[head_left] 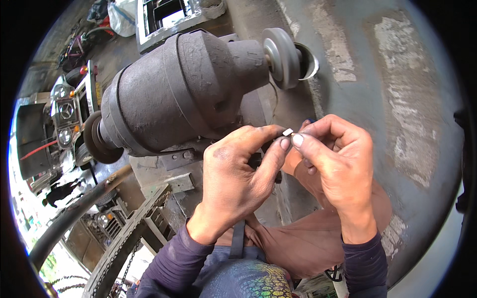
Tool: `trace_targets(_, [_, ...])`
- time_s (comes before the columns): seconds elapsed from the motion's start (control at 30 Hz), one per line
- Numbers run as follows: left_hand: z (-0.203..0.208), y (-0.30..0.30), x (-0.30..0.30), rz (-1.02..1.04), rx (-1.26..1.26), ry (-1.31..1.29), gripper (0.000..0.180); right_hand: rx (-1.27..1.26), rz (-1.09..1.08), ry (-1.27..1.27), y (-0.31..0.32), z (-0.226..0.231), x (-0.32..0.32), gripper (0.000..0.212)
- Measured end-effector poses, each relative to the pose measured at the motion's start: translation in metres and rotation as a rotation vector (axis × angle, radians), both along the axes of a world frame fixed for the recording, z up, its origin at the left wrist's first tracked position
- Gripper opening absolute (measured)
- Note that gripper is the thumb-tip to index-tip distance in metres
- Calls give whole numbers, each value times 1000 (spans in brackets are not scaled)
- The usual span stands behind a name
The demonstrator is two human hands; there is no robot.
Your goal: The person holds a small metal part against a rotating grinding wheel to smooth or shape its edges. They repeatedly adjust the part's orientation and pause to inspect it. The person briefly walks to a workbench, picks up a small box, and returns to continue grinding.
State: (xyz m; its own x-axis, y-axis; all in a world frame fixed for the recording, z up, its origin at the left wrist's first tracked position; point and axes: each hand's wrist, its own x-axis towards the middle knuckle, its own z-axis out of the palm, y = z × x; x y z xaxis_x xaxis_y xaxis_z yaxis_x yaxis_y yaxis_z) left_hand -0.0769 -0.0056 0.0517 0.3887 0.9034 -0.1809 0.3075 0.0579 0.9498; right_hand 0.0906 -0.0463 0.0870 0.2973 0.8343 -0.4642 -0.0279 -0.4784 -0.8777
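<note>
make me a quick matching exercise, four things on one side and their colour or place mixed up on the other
Things:
1. small piece
2. barrel-shaped machine
3. trouser leg
4. right sleeve

Descriptions:
A. dark purple
B. dark grey and banded
C. brown
D. whitish, between the left hand and right hand

Pairs: 1-D, 2-B, 3-C, 4-A

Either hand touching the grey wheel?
No, the left hand and right hand meet at a small white piece, apart from the grey wheel.
</note>
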Motion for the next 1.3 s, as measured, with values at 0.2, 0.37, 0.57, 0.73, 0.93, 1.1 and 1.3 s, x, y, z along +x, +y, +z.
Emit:
trace_targets(0.2, [-10, 5, 20, 222, -239, -170, 18, 2, -256, 624, 7, -45, -1, 13])
trace_targets(0.37, [-20, 1, 43, 306, -437, -236, 20, -7, -302, 621, 1, -59, 11, 18])
trace_targets(0.57, [-33, 7, 55, 320, -394, -243, 21, -27, -297, 615, 11, -64, 21, 17])
trace_targets(0.73, [-36, 8, 61, 362, -379, -229, 22, -47, -365, 656, 17, -68, 19, 20])
trace_targets(0.93, [-38, 8, 62, 395, -441, -219, 22, -46, -364, 604, 21, -73, 17, 23])
trace_targets(1.1, [-38, 8, 65, 449, -466, -218, 22, -36, -328, 578, 26, -75, 16, 24])
trace_targets(1.3, [-40, 10, 67, 461, -431, -220, 22, -30, -335, 562, 30, -77, 15, 24])
